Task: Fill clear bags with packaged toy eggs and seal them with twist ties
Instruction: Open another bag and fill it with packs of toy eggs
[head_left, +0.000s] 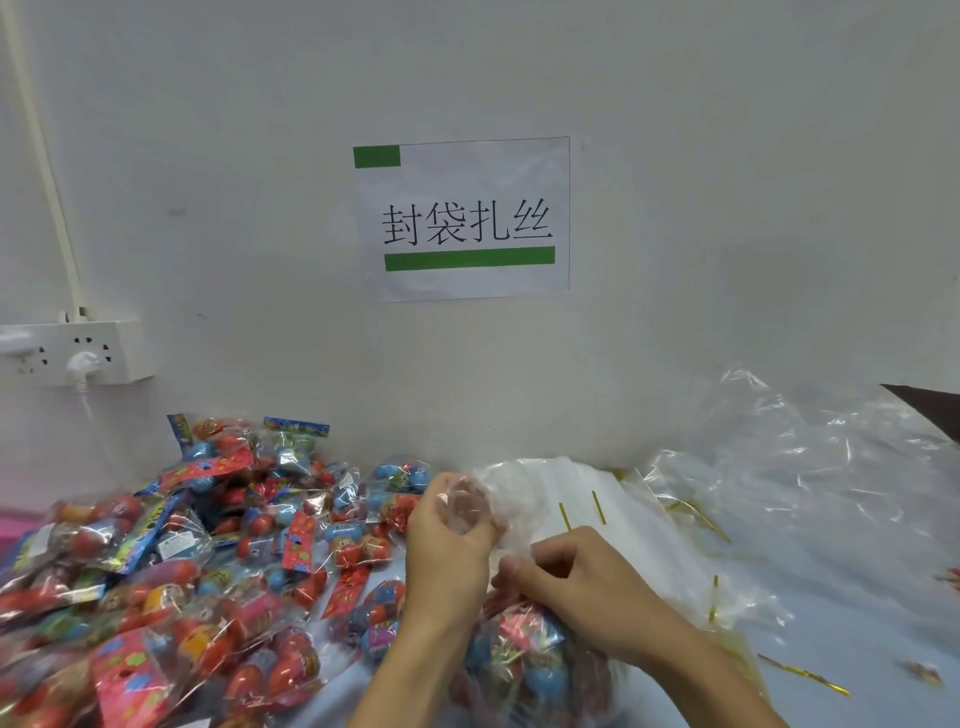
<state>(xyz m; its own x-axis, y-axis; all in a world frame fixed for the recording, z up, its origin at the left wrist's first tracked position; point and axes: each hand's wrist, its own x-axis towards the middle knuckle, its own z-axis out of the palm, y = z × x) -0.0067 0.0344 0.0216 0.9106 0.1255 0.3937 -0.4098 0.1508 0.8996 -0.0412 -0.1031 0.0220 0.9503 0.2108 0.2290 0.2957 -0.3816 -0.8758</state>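
Head view, work table against white wall.

Left hand (451, 540): fingers curled round the gathered neck of a clear bag (524, 660), gripping it; twisted plastic bunched above the fist. Right hand (576, 587): fingers curled, pinching the same neck just below and to the right of the left hand. Both hands touching at the neck.

Clear bag: filled with packaged toy eggs, blue and red visible through the film; sitting at near table edge, under both wrists. Slightly blurred.

Pile of packaged toy eggs (182, 561): loose on table, left of the hands, spreading from the wall to the near edge. Red, blue, orange eggs in printed wrappers.

Stack of flat clear bags (597, 499): just behind the hands. Two gold twist ties (565, 516) lying on it. More gold ties scattered to the right, one long strip (802, 674) near the right forearm.

Crumpled clear plastic sheet (810, 457): right side, against the wall.

Wall: paper sign (467, 218) with black characters and green bars. Power strip (72, 353) at left, white plug inserted, cord hanging down.
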